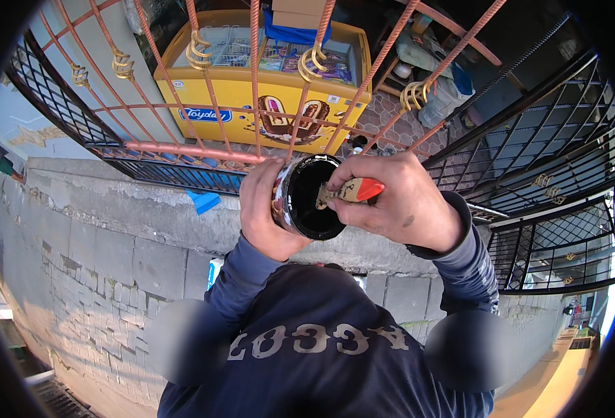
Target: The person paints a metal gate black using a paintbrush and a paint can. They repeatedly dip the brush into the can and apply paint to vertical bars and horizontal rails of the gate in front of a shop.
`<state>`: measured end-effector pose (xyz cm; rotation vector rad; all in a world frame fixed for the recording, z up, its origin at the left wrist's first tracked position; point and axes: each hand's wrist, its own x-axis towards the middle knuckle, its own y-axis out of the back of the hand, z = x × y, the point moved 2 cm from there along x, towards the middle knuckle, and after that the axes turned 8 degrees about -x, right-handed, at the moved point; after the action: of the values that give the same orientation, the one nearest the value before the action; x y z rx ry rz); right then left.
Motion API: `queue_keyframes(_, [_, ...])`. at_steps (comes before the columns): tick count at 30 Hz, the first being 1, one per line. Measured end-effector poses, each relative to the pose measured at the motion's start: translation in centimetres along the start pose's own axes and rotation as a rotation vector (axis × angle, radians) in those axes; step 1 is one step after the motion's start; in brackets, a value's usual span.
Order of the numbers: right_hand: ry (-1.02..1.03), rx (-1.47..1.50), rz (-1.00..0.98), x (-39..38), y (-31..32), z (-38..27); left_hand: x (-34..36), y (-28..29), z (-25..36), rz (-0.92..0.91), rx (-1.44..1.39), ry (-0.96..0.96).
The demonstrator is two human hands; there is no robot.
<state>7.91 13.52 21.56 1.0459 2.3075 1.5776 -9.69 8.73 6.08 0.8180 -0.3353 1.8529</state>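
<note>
My left hand (264, 212) is wrapped around the side of a round paint can (279, 194), tilted so that its mouth faces me. Black paint coats the inside, and dark smears mark the rim. Between the thumb and fingers of my right hand (408, 202) is a paintbrush (352, 191) with a worn wooden handle and a red end. Its lower part reaches into the can's mouth, where the bristles cannot be made out against the dark inside. Just beyond the can stand the reddish-brown bars of a metal grille (255, 83) with gold curled ornaments.
Behind the grille is a yellow ice-cream freezer (217, 122) with a glass top. Black lattice gates (530, 146) stand at the right. A blue scrap (203, 201) lies on the concrete ledge (147, 198). Cracked paving (105, 292) spreads below.
</note>
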Motion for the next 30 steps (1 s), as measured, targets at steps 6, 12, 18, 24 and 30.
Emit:
queue_keyframes(6, [0.025, -0.057, -0.180, 2.9, -3.2, -0.7, -0.7, 2.3, 0.2, 0.076, 0.066, -0.025])
queue_keyframes(12, [0.091, -0.098, -0.173, 4.1, -1.8, -2.1, -1.0, 4.0, -0.2, 0.122, 0.126, -0.053])
queue_keyframes(18, [0.160, -0.150, -0.209, 5.0, 0.2, -3.4, -1.4, 4.5, 0.1, 0.139, 0.168, -0.008])
queue_keyframes(24, [0.168, -0.152, -0.291, 5.7, -0.4, -3.7, -2.0, 4.7, 0.0, 0.122, 0.204, 0.028])
queue_keyframes(30, [0.214, -0.171, -0.264, 5.7, -0.2, -3.4, -2.9, 4.9, -0.5, 0.119, 0.226, 0.067])
